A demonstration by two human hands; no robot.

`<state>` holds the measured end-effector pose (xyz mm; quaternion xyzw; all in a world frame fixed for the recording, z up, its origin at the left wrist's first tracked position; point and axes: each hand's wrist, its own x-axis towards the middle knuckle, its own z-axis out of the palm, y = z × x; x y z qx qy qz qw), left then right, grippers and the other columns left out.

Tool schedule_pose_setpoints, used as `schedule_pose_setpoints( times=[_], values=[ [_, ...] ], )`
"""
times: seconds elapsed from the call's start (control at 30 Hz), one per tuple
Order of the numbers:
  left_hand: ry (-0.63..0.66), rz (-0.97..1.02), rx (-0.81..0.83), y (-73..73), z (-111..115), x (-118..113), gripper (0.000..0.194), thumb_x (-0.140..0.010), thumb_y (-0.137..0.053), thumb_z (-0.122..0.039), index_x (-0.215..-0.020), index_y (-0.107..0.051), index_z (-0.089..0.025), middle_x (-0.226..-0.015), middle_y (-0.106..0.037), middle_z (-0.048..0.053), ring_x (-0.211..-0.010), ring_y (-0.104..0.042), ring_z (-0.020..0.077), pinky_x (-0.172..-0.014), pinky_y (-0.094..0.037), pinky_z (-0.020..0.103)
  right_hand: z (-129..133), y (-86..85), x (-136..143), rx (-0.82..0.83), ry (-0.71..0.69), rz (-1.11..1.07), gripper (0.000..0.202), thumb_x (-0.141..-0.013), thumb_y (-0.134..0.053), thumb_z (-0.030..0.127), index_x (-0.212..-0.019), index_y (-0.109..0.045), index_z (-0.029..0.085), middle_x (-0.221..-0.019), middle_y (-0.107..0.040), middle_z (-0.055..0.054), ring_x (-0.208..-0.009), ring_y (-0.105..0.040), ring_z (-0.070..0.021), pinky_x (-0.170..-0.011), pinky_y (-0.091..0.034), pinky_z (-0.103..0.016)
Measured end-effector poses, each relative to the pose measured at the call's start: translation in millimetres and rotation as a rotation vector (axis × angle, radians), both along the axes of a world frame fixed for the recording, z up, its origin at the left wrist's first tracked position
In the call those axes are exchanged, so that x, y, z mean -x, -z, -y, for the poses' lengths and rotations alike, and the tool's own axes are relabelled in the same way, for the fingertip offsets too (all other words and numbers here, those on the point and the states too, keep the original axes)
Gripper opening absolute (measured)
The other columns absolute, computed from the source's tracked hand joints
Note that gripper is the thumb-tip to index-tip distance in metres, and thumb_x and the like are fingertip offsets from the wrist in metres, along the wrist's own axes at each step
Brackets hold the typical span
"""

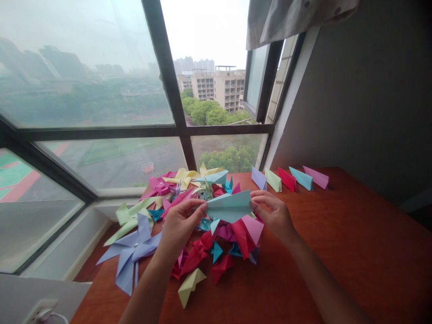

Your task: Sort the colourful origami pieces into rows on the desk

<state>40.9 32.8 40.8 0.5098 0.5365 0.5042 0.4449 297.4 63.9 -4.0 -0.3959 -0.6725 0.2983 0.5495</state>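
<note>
A light blue folded paper [229,206] is held up above a pile of colored origami, stretched between both hands. My left hand [184,220] pinches its left end between thumb and fingers. At the right end, my right hand [272,211] grips the paper's edge the same way. Under and around the paper lie folded pieces, among them a red one [243,238], a teal one [216,251] and a pale yellow one [191,285]. Another light blue folded piece [213,177] rests on the back of the pile.
Several folded papers stand in a row at the table's back right, including a red one [287,179]. A purple pinwheel [133,247] and a green one [130,217] lie left. Behind the wooden table [354,252] are windows. A wall socket [42,310] is at lower left.
</note>
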Motion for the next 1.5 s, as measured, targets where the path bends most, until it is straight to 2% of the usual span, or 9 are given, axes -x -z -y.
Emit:
schedule_pose_setpoints(
  times=[0.2,0.37,0.57,0.77,0.97,1.07,1.27,1.5],
  values=[
    [0.065,0.06,-0.001,-2.0,3.3,-1.2,0.033,-0.078,-0.075,-0.041,-0.099,-0.071,-0.016,-0.075,-0.071,0.003,-0.066,-0.065,0.015,-0.053,-0.052,0.02,-1.0,0.6,-2.1,0.031,0.012,-0.041,0.016,-0.088,-0.066,0.036,-0.083,-0.073,0.021,-0.104,-0.07,-0.009,-0.099,-0.065,-0.0237,-0.088,-0.052,-0.037],
    [0.093,0.135,0.015,0.7,3.6,0.3,0.033,-0.077,-0.077,-0.038,-0.101,-0.07,-0.017,-0.077,-0.071,0.003,-0.067,-0.065,0.014,-0.054,-0.052,0.019,0.0,-1.4,-2.3,0.137,-0.042,-0.155,0.019,-0.087,-0.066,0.038,-0.082,-0.072,0.02,-0.105,-0.069,-0.009,-0.101,-0.064,-0.0238,-0.086,-0.051,-0.034],
    [0.118,0.185,0.029,5.6,3.8,3.9,0.033,-0.078,-0.078,-0.034,-0.105,-0.069,-0.016,-0.075,-0.071,0.001,-0.055,-0.06,0.008,-0.053,-0.052,0.018,2.1,-4.1,-2.2,0.254,-0.106,-0.249,0.02,-0.086,-0.067,0.039,-0.08,-0.071,0.02,-0.105,-0.068,-0.007,-0.099,-0.062,-0.0229,-0.082,-0.05,-0.031],
    [0.086,0.132,0.05,-3.4,6.0,0.3,0.032,-0.077,-0.078,-0.037,-0.099,-0.07,-0.015,-0.072,-0.07,0.0,-0.048,-0.059,0.0078,-0.048,-0.051,0.018,2.6,-5.4,-2.8,0.312,-0.131,-0.253,0.027,-0.084,-0.067,0.045,-0.077,-0.069,0.019,-0.107,-0.068,-0.008,-0.093,-0.063,-0.0225,-0.075,-0.051,-0.03],
    [0.08,0.112,0.047,-2.3,5.1,-1.3,0.034,-0.076,-0.079,-0.039,-0.099,-0.072,-0.015,-0.071,-0.071,0.001,-0.05,-0.06,0.01,-0.045,-0.049,0.018,2.3,-7.6,-3.1,0.294,-0.193,-0.241,0.024,-0.085,-0.066,0.044,-0.088,-0.073,0.022,-0.111,-0.068,-0.007,-0.103,-0.062,-0.0255,-0.085,-0.052,-0.035],
    [0.08,0.107,0.048,0.6,4.5,-0.8,0.036,-0.074,-0.08,-0.039,-0.1,-0.072,-0.015,-0.07,-0.071,0.002,-0.051,-0.06,0.0107,-0.044,-0.048,0.018,1.3,-7.5,-4.2,0.288,-0.168,-0.231,0.024,-0.084,-0.067,0.045,-0.093,-0.074,0.024,-0.113,-0.068,-0.007,-0.106,-0.061,-0.0269,-0.086,-0.053,-0.037],
    [0.087,0.126,0.037,1.4,3.9,-0.7,0.034,-0.074,-0.08,-0.037,-0.1,-0.072,-0.016,-0.07,-0.071,0.0,-0.054,-0.062,0.0107,-0.047,-0.049,0.018,-4.5,0.9,-8.4,0.209,-0.14,-0.152,0.024,-0.077,-0.076,0.044,-0.089,-0.075,0.022,-0.108,-0.066,-0.008,-0.096,-0.062,-0.023,-0.077,-0.054,-0.032],
    [0.052,0.086,-0.023,-1.7,-0.2,-0.3,0.039,-0.071,-0.082,-0.038,-0.101,-0.07,-0.016,-0.086,-0.076,0.007,-0.08,-0.072,0.0207,-0.062,-0.056,0.024,-13.9,1.7,-28.4,0.081,0.061,-0.101,0.023,-0.076,-0.077,0.042,-0.079,-0.073,0.02,-0.084,-0.062,-0.005,-0.079,-0.059,-0.018,-0.066,-0.05,-0.028]
  ],
)
